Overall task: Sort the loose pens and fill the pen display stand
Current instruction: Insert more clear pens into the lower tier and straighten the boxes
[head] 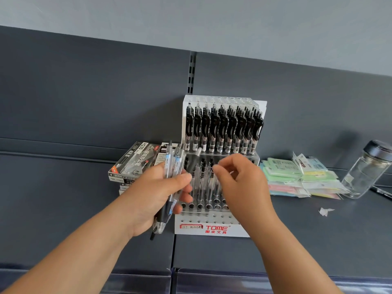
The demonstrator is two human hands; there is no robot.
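At stand [212, 221], left hand [153, 195] grips upright pens [171, 166] — right hand [244, 183] curled, hold unclear

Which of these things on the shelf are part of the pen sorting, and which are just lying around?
Part of the job: the pen display stand; the bundle of pens gripped in the left hand; the right hand at the stand's lower tier; probably the pen boxes.
Just lying about: pastel packets; glass jar; paper scrap.

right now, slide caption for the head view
Left hand grips a bundle of pens; right hand hovers at the part-filled lower tier of the display stand.
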